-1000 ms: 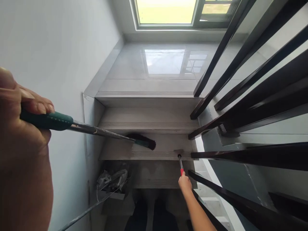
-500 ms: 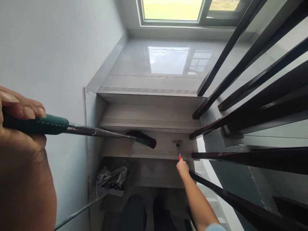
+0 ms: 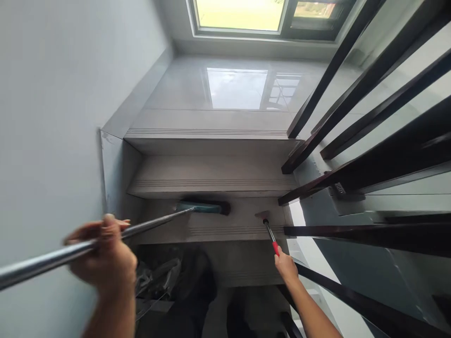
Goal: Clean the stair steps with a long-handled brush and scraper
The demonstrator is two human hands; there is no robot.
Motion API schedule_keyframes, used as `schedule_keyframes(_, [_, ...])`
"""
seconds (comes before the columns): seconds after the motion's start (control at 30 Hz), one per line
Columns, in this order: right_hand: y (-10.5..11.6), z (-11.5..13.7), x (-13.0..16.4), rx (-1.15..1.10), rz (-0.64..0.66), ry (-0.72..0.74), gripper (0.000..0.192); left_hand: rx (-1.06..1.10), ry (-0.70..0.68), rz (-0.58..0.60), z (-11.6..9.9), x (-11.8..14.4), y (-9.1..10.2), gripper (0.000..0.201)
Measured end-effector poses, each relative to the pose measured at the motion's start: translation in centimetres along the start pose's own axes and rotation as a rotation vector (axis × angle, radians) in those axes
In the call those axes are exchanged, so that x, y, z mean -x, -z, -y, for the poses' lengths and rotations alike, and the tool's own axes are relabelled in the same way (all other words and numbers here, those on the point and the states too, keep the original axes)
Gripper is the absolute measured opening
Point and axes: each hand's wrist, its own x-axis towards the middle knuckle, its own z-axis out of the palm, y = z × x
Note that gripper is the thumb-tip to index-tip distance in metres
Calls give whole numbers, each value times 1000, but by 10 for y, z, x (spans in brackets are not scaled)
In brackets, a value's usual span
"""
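Observation:
My left hand (image 3: pixel 111 256) is wrapped round the metal handle of a broom (image 3: pixel 151 226), which slants in from the left edge. The broom's green head (image 3: pixel 204 207) and dark bristles rest on a stair tread (image 3: pixel 243 211). Toward the right end of the same tread, my right hand (image 3: pixel 286 264) grips a scraper (image 3: pixel 270 237) by its red handle. Its flat blade lies at the tread, a short way right of the bristles.
Dark railing bars (image 3: pixel 348 230) run along the right side, close to my right arm. A white wall (image 3: pixel 63 117) bounds the left. Below the tread stands a container with clear plastic (image 3: pixel 160 277). A tiled landing (image 3: pixel 176 89) and a window (image 3: pixel 239 14) lie ahead.
My left hand has shifted from the broom's green grip down to its bare metal shaft. The broom head has turned to lie more sideways. The scraper has moved slightly right and tilted.

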Motion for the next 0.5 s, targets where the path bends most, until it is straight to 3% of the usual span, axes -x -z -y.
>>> schedule_keyframes(0.1, [10,30,-26,-29,-40,-13,45,87,158,-24,62,46,-7,31])
schedule_keyframes(0.17, [8,38,-35,-163,-70,-28,47,124,197,-5,90,68,-11,28])
schedule_keyframes(0.3, [-19,35,-18,-895,-49,-120,63,207,187,13,126,90,-18,29])
schedule_keyframes(0.37, [-40,45,3,-1301,-26,-160,81,219,204,-62,143,95,-19,27])
schedule_keyframes(0.43, [-63,74,21,-1630,-11,-138,88,208,228,-149,159,98,-18,28])
schedule_keyframes(0.5, [-87,118,31,-1864,-4,-78,82,192,258,-202,171,100,-15,30])
